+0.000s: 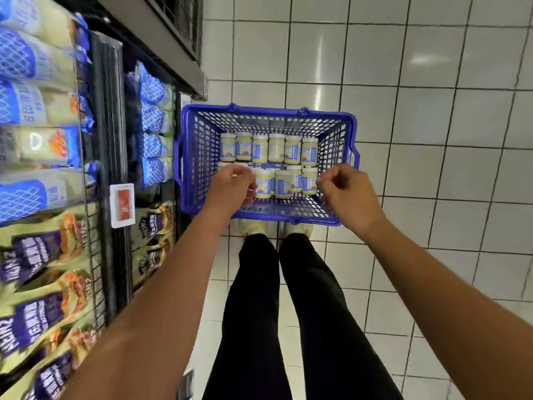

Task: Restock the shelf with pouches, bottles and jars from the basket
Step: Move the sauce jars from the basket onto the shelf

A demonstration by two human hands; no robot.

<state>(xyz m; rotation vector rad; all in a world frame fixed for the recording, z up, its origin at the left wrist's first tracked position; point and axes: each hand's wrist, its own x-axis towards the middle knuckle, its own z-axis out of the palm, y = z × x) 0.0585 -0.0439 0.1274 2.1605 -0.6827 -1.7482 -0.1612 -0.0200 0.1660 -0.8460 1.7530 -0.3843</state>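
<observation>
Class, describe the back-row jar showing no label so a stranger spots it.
Find the blue basket on the tiled floor. In its far row of six, take the fourth jar from the left. Its neighbours show blue labels; it shows only pale cream.

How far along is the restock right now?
Done: the black wire shelf holds blue pouches and purple pouches. In hand: nothing clearly; the left hand curls over the near row of white-lidded cream-filled jars, the right hand is curled, empty, above the blue plastic basket. Left: both jar rows sit in it, unshelved.
</observation>
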